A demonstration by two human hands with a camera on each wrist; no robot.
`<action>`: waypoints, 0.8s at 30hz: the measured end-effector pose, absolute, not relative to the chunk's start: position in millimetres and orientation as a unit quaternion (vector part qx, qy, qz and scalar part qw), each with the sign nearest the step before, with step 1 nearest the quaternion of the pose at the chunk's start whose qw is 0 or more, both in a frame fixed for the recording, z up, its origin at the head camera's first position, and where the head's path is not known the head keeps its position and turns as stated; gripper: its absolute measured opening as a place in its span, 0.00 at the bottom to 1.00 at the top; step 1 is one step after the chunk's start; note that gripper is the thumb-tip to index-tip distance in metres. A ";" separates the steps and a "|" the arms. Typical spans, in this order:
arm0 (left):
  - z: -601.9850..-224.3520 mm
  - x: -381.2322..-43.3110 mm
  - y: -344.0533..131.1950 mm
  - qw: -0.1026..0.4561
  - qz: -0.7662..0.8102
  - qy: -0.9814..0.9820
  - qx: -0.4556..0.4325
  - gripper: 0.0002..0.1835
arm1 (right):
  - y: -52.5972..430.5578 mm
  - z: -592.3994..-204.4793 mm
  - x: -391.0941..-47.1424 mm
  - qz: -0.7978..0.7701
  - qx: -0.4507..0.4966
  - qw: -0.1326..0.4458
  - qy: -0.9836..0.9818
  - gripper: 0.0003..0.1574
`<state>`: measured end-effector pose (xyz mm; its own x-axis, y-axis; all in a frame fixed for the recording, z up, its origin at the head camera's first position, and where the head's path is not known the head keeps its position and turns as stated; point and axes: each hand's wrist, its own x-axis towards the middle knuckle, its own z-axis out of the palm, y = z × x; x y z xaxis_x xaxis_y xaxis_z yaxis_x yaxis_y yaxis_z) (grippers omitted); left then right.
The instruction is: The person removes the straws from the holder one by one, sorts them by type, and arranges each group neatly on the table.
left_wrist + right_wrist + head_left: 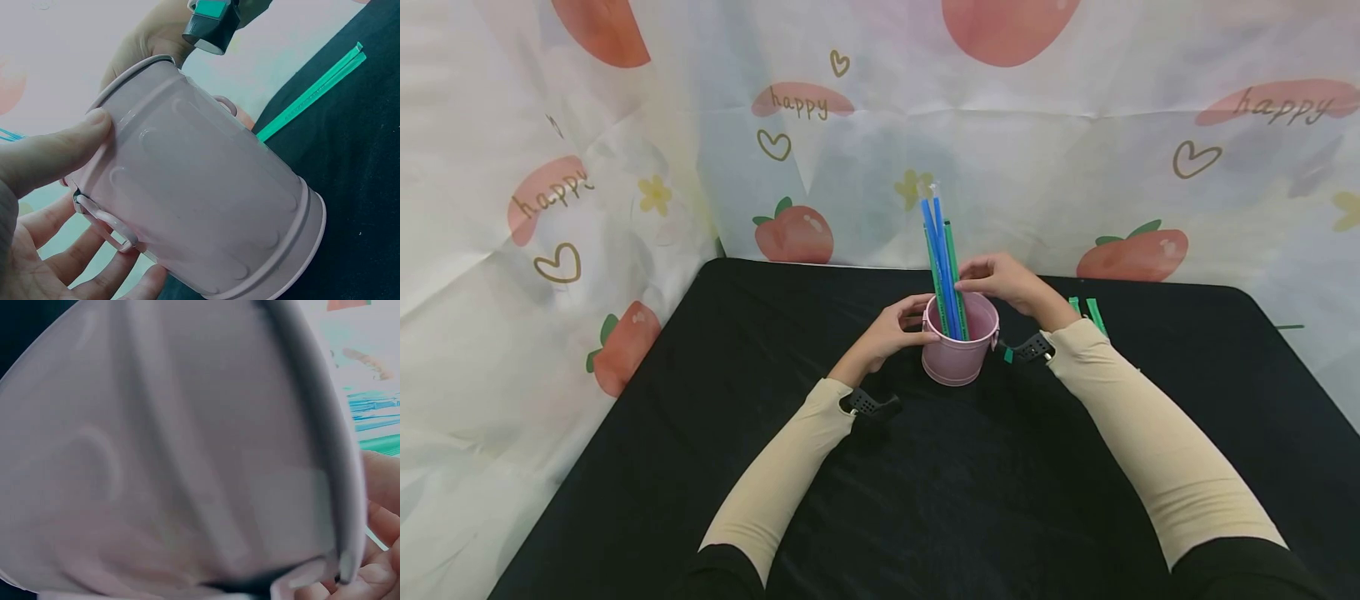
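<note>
Black table (1000, 492), with pink bucket (951, 360) upright on far part, near middle. Left hand (887, 329) grasps bucket's left side, thumb on near wall just below rim. Right hand (1011, 282) above rim at far right, fingertips beside green stick (952, 250) (pinching or merely touching, cannot tell). Blue sticks (942, 250) stand in bucket too, tops leaning left. Green strips (1096, 315) farther right, partly behind right sleeve (1157, 450).
</note>
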<state>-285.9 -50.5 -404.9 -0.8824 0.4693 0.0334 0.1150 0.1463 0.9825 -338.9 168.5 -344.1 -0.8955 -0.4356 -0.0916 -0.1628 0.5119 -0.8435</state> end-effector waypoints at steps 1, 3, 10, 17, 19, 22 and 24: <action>-405.0 -285.9 -50.6 0.142 0.624 0.743 0.196 0.33 | 168.6 -344.2 -339.0 -0.462 -0.171 0.147 0.858 0.19; -405.2 -285.9 -50.5 0.143 0.624 0.742 0.197 0.33 | 168.9 -343.8 -338.8 -0.462 -0.168 0.146 0.858 0.19; -405.7 -285.6 -50.6 0.140 0.625 0.742 0.200 0.32 | 169.3 -337.8 -335.6 -0.483 -0.170 0.147 0.846 0.23; -405.4 -285.0 -50.5 0.142 0.623 0.743 0.197 0.32 | 168.7 -335.5 -335.6 -0.522 -0.163 0.140 0.826 0.24; -405.2 -284.8 -50.6 0.141 0.623 0.744 0.197 0.32 | 168.3 -334.7 -335.7 -0.534 -0.158 0.132 0.820 0.23; -405.3 -285.2 -50.8 0.141 0.624 0.743 0.199 0.32 | 168.1 -332.7 -335.8 -0.548 -0.150 0.122 0.814 0.21; -404.7 -285.0 -50.6 0.140 0.625 0.742 0.198 0.32 | 168.8 -331.0 -336.1 -0.554 -0.151 0.121 0.810 0.20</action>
<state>-285.0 -50.6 -404.7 -0.8823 0.4691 0.0390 0.1185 0.1412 0.9829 -336.1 168.8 -331.0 -0.9249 -0.3792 -0.0279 -0.1112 0.3400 -0.9338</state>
